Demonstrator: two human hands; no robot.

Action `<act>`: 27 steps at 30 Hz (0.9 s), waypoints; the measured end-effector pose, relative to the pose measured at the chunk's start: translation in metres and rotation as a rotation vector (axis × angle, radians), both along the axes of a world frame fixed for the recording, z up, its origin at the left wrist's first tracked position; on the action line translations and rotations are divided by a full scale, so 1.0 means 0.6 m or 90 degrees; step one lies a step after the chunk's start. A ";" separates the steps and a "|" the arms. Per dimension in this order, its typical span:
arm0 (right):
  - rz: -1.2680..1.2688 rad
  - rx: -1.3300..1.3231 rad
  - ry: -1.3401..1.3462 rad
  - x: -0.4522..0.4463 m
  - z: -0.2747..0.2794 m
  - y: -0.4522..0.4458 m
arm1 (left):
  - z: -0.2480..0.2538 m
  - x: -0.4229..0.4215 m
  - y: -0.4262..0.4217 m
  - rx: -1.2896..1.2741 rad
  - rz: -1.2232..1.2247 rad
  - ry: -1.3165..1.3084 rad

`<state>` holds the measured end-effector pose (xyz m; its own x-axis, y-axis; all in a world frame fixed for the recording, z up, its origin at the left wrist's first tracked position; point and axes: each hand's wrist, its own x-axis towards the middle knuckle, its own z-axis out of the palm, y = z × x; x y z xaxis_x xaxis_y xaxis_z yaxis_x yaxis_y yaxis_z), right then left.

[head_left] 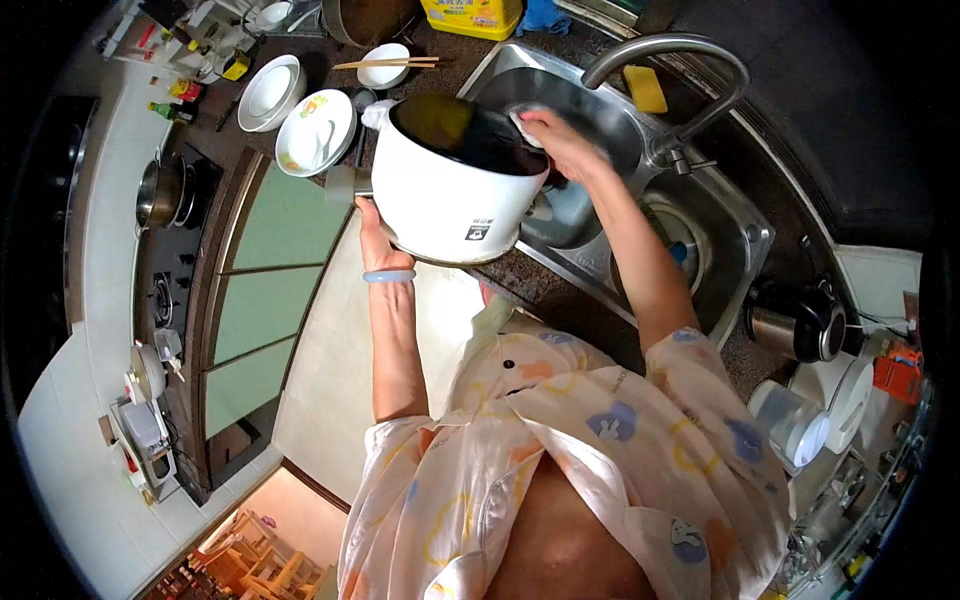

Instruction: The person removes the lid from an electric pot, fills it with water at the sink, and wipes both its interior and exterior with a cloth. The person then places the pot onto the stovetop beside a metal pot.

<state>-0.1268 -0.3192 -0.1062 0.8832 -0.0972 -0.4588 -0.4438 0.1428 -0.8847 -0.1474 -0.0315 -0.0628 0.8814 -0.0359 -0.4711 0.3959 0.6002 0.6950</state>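
Note:
A white electric cooking pot (455,212) with a dark inside is tilted above the counter's edge beside the sink. My left hand (376,240) is closed on its lower left side, just under the stubby grey handle (348,185); most of those fingers are hidden behind the pot. At the right rim, my right hand (562,145) pinches a white cloth (524,124) against the inner wall. Something white and fluffy (378,113) shows at the pot's upper left rim, and I cannot make out what it is.
A double steel sink (590,262) with a curved faucet (690,42) lies to the right. A yellow sponge (645,90) rests behind it. Stacked bowls (272,95), a plate with a spoon (316,132) and chopsticks (388,63) across a small bowl stand left. Farther left is a stove pot (160,192).

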 end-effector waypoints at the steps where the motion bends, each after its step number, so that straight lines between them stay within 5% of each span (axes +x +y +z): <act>1: -0.034 0.071 -0.009 -0.015 0.000 -0.006 | 0.007 0.002 -0.006 0.018 0.002 0.011; 7: -0.248 0.163 -0.118 -0.084 0.028 0.013 | 0.034 0.014 -0.017 0.016 0.041 0.071; 10: -0.240 -0.073 -0.318 -0.109 0.076 0.050 | 0.059 0.016 -0.022 0.004 0.082 0.112; 19: -0.141 -0.131 -0.466 -0.053 0.175 0.117 | 0.160 0.014 0.006 -0.065 0.209 0.066; 27: -0.073 -0.095 -0.453 -0.044 0.166 0.169 | 0.202 -0.015 0.048 -0.041 0.319 0.118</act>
<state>-0.1533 -0.2179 -0.0068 0.9428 -0.2241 0.2468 0.2552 0.0087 -0.9669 -0.1564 -0.0025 0.0587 0.7006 0.3338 -0.6307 0.1627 0.7859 0.5966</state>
